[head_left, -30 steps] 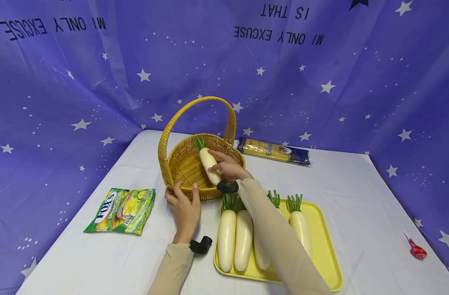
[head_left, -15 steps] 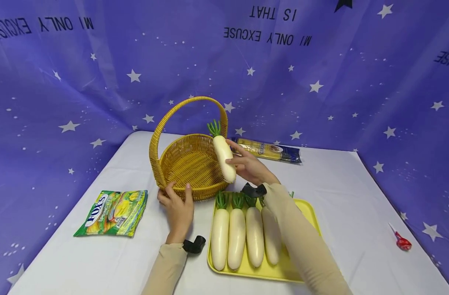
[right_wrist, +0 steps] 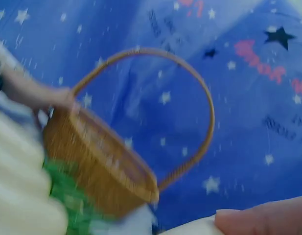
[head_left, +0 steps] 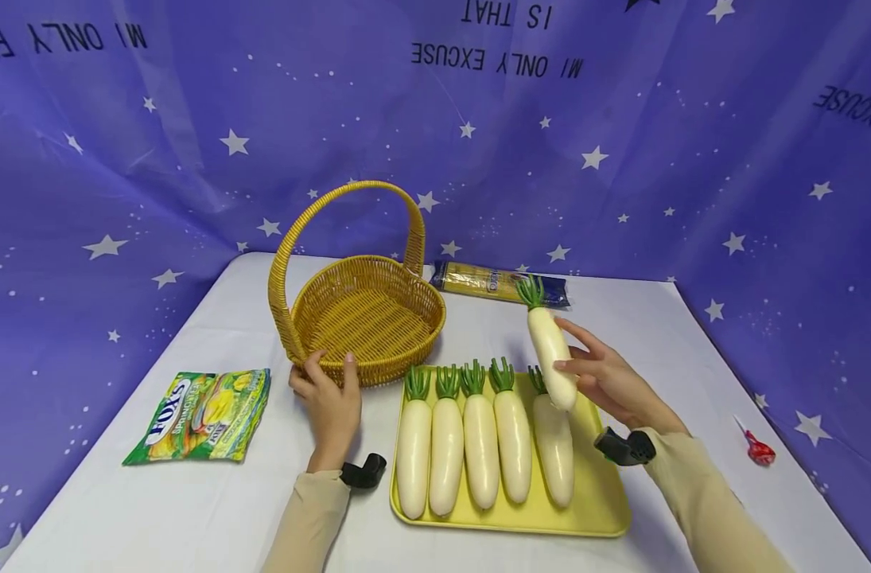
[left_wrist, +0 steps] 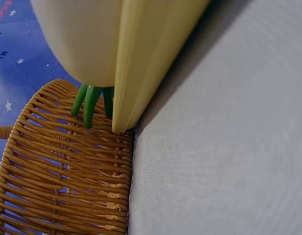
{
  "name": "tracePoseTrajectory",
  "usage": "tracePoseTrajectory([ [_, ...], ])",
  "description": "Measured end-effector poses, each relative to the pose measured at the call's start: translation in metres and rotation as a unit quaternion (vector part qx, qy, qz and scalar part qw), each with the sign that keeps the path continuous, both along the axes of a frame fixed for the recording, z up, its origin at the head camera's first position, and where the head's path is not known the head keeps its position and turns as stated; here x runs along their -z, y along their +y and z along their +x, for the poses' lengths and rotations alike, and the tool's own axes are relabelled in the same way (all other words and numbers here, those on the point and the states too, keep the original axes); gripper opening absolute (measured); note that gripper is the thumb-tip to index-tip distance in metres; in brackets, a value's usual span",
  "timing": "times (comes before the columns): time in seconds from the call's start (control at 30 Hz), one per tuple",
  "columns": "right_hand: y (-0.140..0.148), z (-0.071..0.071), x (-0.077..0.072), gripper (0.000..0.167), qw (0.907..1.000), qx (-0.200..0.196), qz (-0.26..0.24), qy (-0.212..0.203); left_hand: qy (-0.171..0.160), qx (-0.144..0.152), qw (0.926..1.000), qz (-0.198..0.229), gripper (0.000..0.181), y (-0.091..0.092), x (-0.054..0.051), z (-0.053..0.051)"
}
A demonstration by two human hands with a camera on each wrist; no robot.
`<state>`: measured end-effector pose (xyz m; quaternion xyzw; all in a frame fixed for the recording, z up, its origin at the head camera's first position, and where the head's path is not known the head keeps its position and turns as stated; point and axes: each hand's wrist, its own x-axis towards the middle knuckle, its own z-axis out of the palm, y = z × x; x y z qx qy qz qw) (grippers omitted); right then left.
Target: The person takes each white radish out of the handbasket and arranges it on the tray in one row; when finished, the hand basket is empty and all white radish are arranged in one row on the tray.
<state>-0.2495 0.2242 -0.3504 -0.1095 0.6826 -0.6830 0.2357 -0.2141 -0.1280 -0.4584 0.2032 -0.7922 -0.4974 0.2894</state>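
In the head view my right hand grips a white radish with green leaf stubs, holding it tilted above the right part of a yellow tray. Several more white radishes lie side by side in that tray, leaves toward the back. My left hand holds the front rim of a woven basket with a tall arched handle; nothing lies inside it. The left wrist view has the basket's side close to the tray's edge. Motion blurs the right wrist view.
Left of the basket lies a green FOX'S packet. A long blue-and-yellow pasta packet lies behind, at the table's back edge. A red lollipop is at the far right. A purple starred cloth hangs behind the white table.
My right hand has lifted the radish out of the basket and carried it right, over the tray. The left hand stays on the basket rim. The head view has shifted slightly.
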Motion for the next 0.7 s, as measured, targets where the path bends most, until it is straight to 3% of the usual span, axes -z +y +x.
tracePoseTrajectory([
  [0.17,0.032,0.022,0.027,0.073,0.996,0.033,0.083,-0.008,-0.005,-0.008,1.0,-0.002,0.054,-0.002,0.001,0.0],
  [0.4,0.044,0.051,0.059,0.076,0.9867,0.069,0.144,-0.031,-0.004,-0.008,1.0,-0.003,0.053,-0.001,0.002,0.0],
  [0.53,0.042,0.061,0.065,0.074,0.9747,0.095,0.202,-0.013,0.0,-0.008,1.0,-0.006,0.052,0.0,0.002,-0.001],
  [0.7,0.037,0.066,0.068,0.065,0.952,0.108,0.285,0.03,0.007,-0.007,0.9999,-0.009,0.051,0.0,0.002,-0.002],
])
